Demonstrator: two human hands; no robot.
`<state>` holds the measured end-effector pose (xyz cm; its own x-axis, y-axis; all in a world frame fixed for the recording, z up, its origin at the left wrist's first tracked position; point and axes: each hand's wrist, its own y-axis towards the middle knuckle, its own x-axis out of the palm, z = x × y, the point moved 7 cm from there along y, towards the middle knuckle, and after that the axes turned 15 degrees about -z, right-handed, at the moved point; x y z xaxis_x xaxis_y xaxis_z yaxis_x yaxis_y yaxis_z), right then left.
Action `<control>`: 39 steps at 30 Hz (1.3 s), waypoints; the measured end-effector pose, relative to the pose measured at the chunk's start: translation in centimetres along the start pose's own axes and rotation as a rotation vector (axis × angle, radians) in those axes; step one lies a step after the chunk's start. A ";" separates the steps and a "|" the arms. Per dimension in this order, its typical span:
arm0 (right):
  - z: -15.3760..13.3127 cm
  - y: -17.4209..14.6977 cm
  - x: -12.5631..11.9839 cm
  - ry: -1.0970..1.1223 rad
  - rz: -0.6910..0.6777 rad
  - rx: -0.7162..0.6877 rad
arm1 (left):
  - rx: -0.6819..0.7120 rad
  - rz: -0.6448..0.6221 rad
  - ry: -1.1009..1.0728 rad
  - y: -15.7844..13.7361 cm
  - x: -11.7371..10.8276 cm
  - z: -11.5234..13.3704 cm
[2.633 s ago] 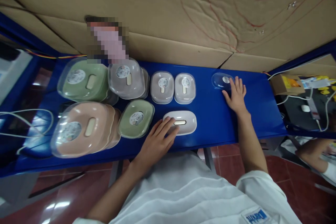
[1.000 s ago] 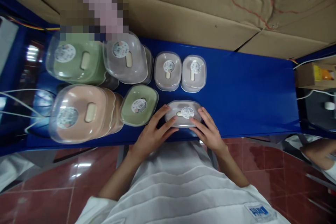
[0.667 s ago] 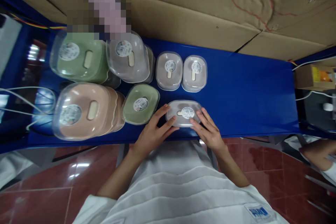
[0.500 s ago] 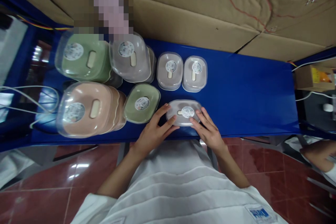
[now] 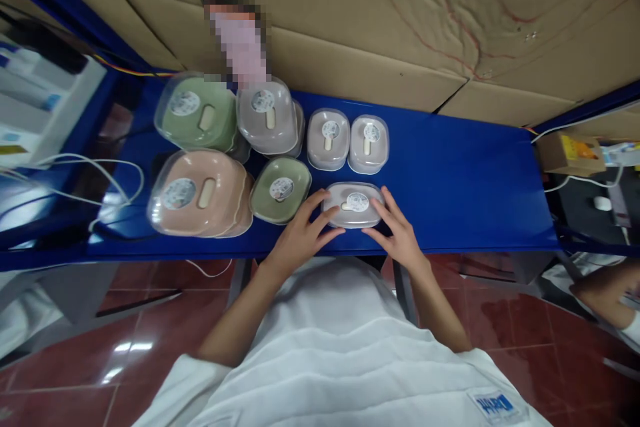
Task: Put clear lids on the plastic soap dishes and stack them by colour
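Observation:
A small grey food container [image 5: 345,219] with a clear lid, a pale tab and a round label lies on the blue table, its long side towards me. My left hand [image 5: 305,230] grips its left end, fingers at the edge and thumb along the near side. My right hand [image 5: 400,232] holds the right end the same way, fingertips on the rim. Left of it sits a green container [image 5: 290,207], close to my left fingers. Two more grey containers, one left [image 5: 327,147] and one right [image 5: 369,153], stand just behind.
Stacked containers in green [image 5: 193,123], grey [image 5: 257,127] and pink [image 5: 193,213] fill the table's left part. Cardboard panels [image 5: 350,60] rise along the back. White cables [image 5: 125,200] loop at the left. A cardboard box [image 5: 560,157] lies to the right, near another person's arm [image 5: 603,293].
My right fingers have moved off the lid's label towards the container's right edge. My left hand stays at the left end. The whole view has shifted slightly.

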<state>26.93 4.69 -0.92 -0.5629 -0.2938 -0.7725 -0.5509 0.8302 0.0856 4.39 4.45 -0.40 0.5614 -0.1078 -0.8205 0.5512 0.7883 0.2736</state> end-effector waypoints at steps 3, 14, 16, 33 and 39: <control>0.1 -0.1 -0.1 0.001 0.042 -0.010 | 0.004 0.010 -0.044 0.3 0.1 -0.2; 0.9 -0.6 0.1 -0.035 0.172 -0.051 | 0.021 0.024 -0.052 0.6 1.0 -1.0; 0.8 -0.5 0.1 -0.047 0.156 -0.049 | 0.028 0.020 -0.043 0.7 1.1 -1.1; 1.8 -0.2 0.3 -0.036 0.130 -0.049 | 0.023 0.012 -0.028 0.6 1.3 -1.1; 1.9 0.1 0.3 0.023 0.102 -0.080 | 0.021 0.021 0.002 0.4 1.2 -0.5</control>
<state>27.92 5.59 -2.38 -0.6321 -0.2210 -0.7427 -0.5365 0.8164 0.2137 4.95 4.92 -1.50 0.5714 -0.0900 -0.8158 0.5524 0.7772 0.3012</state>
